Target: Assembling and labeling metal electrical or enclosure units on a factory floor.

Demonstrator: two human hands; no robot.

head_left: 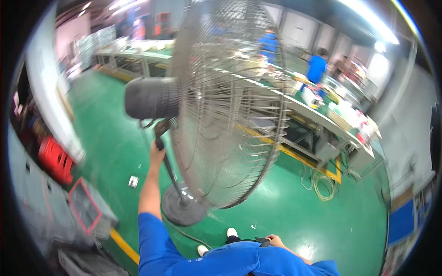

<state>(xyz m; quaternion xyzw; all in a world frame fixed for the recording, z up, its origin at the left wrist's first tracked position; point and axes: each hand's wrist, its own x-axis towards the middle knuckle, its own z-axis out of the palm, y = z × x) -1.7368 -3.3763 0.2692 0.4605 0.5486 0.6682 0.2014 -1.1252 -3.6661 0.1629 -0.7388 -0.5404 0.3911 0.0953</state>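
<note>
Grey, stiff and probably top-heavy, the fan (pixel 202 110) was best held by its stand (pixel 172 171), which your left grip (pixel 157 154) clasped; your right grip's (pixel 275 240) closure could not be told.

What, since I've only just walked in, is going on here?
A person in a blue shirt grips a large pedestal fan with the left hand, on its pole just below the fan head. I can't tell whether its round base touches the green floor. The right hand is at the waist, beside an unclear dark item. Beyond, people in blue are near a long cluttered bench.
</note>
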